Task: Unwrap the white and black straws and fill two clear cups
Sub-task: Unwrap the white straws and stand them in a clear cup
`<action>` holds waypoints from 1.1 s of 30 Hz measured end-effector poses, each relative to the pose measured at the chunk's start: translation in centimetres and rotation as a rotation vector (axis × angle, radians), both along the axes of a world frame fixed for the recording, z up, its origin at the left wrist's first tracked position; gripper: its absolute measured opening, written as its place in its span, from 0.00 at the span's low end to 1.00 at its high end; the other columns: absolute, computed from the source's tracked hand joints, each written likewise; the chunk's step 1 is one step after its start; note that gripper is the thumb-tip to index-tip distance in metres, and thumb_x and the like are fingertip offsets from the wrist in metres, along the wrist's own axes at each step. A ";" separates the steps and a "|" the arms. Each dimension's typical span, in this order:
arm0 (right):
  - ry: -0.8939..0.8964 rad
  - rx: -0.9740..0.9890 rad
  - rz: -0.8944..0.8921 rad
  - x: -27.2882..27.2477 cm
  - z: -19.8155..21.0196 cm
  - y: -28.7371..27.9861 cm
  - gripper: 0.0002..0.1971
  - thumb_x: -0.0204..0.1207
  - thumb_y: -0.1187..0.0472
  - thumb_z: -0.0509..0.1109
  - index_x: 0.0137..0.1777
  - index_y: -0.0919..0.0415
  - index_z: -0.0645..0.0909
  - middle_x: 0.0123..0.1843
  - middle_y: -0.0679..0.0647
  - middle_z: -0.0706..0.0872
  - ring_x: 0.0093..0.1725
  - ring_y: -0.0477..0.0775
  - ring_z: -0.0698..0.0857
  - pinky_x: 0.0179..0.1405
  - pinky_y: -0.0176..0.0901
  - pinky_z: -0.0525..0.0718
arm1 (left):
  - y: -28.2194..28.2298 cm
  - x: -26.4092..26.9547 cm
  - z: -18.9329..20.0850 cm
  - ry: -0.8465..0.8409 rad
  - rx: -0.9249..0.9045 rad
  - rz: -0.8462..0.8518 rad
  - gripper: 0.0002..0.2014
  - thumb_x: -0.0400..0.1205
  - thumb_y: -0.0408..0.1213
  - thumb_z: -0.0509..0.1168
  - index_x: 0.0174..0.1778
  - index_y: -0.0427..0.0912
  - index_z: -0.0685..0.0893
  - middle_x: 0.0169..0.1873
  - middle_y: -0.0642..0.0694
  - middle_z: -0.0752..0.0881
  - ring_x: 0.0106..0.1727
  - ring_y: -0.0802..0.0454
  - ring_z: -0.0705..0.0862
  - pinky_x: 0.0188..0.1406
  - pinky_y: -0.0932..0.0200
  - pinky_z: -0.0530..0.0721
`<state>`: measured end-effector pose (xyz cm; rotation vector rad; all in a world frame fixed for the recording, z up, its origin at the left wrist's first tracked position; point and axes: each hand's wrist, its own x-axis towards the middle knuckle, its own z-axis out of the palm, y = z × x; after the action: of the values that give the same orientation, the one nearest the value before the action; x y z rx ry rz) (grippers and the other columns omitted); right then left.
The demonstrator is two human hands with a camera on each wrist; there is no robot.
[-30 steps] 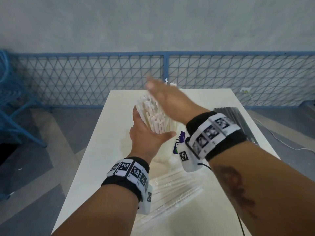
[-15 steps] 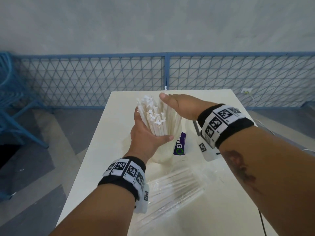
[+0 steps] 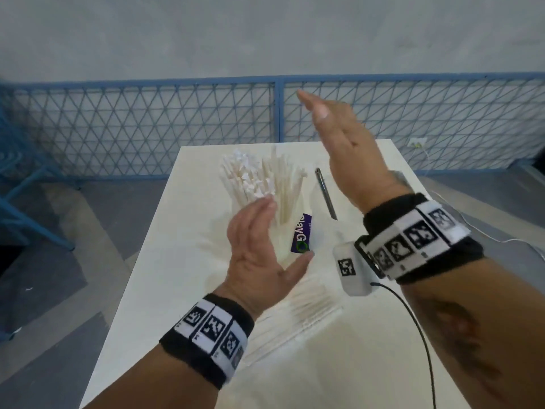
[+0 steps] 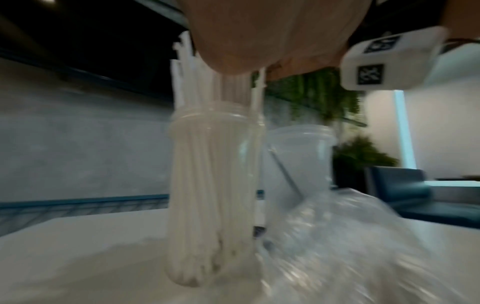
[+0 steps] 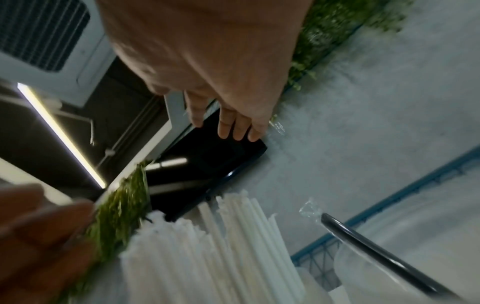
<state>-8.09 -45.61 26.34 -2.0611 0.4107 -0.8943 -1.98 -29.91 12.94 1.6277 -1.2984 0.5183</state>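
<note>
A clear cup on the white table is packed with upright white straws. Just right of it stands a second clear cup with one black straw leaning in it. My left hand is open, fingers straight, close against the near-left side of the white straws. My right hand hovers flat and open above and right of the cups, holding nothing. In the right wrist view its fingers are spread above the white straws and the black straw.
Crumpled clear wrappers lie on the table in front of the cups, also seen as plastic film. A purple label shows by the cup. A blue mesh fence runs behind the table. A black cable hangs from my right wrist.
My right hand has lifted off the tops of the white straws, up and to the right. My left hand has loosened from cupping the bundle and now lies open beside it.
</note>
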 end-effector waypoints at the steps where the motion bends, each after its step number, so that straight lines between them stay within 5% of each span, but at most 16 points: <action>1: -0.103 0.098 -0.070 -1.5 -0.3 0.5 0.18 0.88 0.49 0.53 0.67 0.47 0.83 0.65 0.48 0.84 0.67 0.41 0.80 0.66 0.35 0.76 | 0.2 -0.7 -0.6 -0.065 0.091 -0.102 0.34 0.76 0.48 0.74 0.73 0.36 0.70 0.68 0.38 0.77 0.71 0.44 0.77 0.75 0.45 0.77; 3: -0.168 0.264 -0.221 -3.8 -2.1 1.3 0.15 0.85 0.54 0.59 0.48 0.49 0.88 0.46 0.50 0.89 0.48 0.44 0.86 0.51 0.43 0.82 | 0.3 -1.8 -1.6 -0.112 0.400 -0.221 0.24 0.80 0.48 0.70 0.68 0.39 0.80 0.59 0.42 0.87 0.59 0.43 0.85 0.60 0.46 0.87; 5: -0.072 0.386 -0.362 -5.7 -5.2 1.8 0.13 0.80 0.57 0.62 0.37 0.52 0.86 0.36 0.50 0.87 0.39 0.47 0.83 0.44 0.48 0.80 | 0.1 -2.7 -2.9 0.022 0.888 -0.143 0.32 0.82 0.54 0.67 0.79 0.42 0.73 0.71 0.44 0.81 0.71 0.44 0.80 0.71 0.47 0.80; 7: 0.099 0.504 -0.454 -7.3 -8.7 2.5 0.10 0.79 0.59 0.64 0.38 0.55 0.84 0.35 0.50 0.86 0.38 0.50 0.82 0.40 0.48 0.78 | -0.3 -2.9 -4.3 0.252 1.230 0.022 0.47 0.78 0.60 0.71 0.87 0.43 0.57 0.80 0.44 0.71 0.80 0.43 0.70 0.80 0.48 0.71; 9: 0.276 0.622 -0.497 -8.6 -11.8 3.3 0.07 0.80 0.59 0.64 0.43 0.54 0.83 0.40 0.52 0.87 0.41 0.53 0.84 0.39 0.48 0.81 | -0.7 -2.4 -5.2 0.445 1.310 0.139 0.51 0.74 0.60 0.75 0.85 0.42 0.58 0.78 0.42 0.73 0.77 0.42 0.74 0.76 0.47 0.75; 12: 0.455 0.655 -0.514 -9.9 -14.8 3.8 0.07 0.82 0.60 0.62 0.53 0.55 0.82 0.46 0.51 0.85 0.40 0.48 0.81 0.34 0.39 0.79 | -1.5 -1.5 -5.2 0.597 1.351 0.126 0.32 0.76 0.53 0.76 0.72 0.42 0.76 0.70 0.44 0.82 0.69 0.43 0.81 0.68 0.52 0.80; 16: 0.618 0.623 -0.455 -10.3 -15.8 3.6 0.14 0.83 0.58 0.63 0.66 0.57 0.78 0.47 0.44 0.81 0.42 0.45 0.79 0.38 0.37 0.76 | -2.3 -1.1 -3.9 0.774 1.171 0.010 0.14 0.81 0.46 0.73 0.55 0.41 0.85 0.49 0.47 0.84 0.52 0.46 0.83 0.53 0.55 0.79; 19: 0.638 0.502 -0.421 -10.1 -15.4 3.3 0.18 0.82 0.53 0.65 0.70 0.56 0.76 0.60 0.51 0.82 0.54 0.50 0.80 0.55 0.43 0.77 | -2.3 -1.7 -2.8 1.038 0.989 -0.100 0.07 0.81 0.43 0.74 0.44 0.52 0.82 0.45 0.51 0.86 0.48 0.52 0.86 0.61 0.51 0.84; 21: 0.590 0.327 -0.387 -10.0 -14.2 3.3 0.14 0.81 0.54 0.65 0.65 0.56 0.81 0.59 0.51 0.84 0.57 0.51 0.81 0.60 0.45 0.78 | -1.8 -1.8 -2.5 1.129 0.897 -0.150 0.08 0.80 0.44 0.76 0.47 0.57 0.82 0.49 0.55 0.88 0.53 0.54 0.87 0.67 0.51 0.83; 24: 0.465 -0.133 -0.314 -10.5 -11.1 3.7 0.13 0.78 0.59 0.62 0.44 0.61 0.88 0.41 0.52 0.88 0.43 0.52 0.84 0.49 0.46 0.81 | -0.7 -1.7 -2.3 1.228 0.785 -0.227 0.16 0.74 0.41 0.82 0.53 0.55 0.86 0.55 0.54 0.91 0.61 0.52 0.89 0.70 0.49 0.83; 26: 0.452 -0.258 -0.210 -11.0 -8.5 4.2 0.14 0.75 0.60 0.59 0.39 0.61 0.86 0.36 0.53 0.87 0.39 0.54 0.83 0.44 0.47 0.78 | 0.2 -1.6 -2.2 1.305 0.701 -0.279 0.20 0.69 0.36 0.84 0.55 0.51 0.88 0.54 0.55 0.93 0.61 0.55 0.90 0.71 0.49 0.82; 30: 0.726 -0.483 -0.130 -12.1 -4.8 3.5 0.13 0.81 0.64 0.58 0.53 0.55 0.85 0.48 0.52 0.88 0.47 0.55 0.84 0.50 0.48 0.80 | 2.0 -2.3 -1.9 1.337 0.557 -0.314 0.21 0.66 0.33 0.85 0.52 0.50 0.88 0.47 0.60 0.93 0.51 0.65 0.91 0.59 0.61 0.85; 33: 0.851 -0.569 -0.147 -12.1 -2.8 3.1 0.16 0.84 0.63 0.58 0.65 0.50 0.82 0.59 0.49 0.87 0.55 0.53 0.85 0.55 0.43 0.79 | 3.0 -2.9 -1.9 1.327 0.401 -0.277 0.21 0.62 0.39 0.85 0.50 0.47 0.90 0.46 0.54 0.94 0.54 0.51 0.92 0.59 0.55 0.86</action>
<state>-20.17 -42.52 23.55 -2.9287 0.8308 -0.1516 -4.88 -26.94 11.08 1.5271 -0.5512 -0.9398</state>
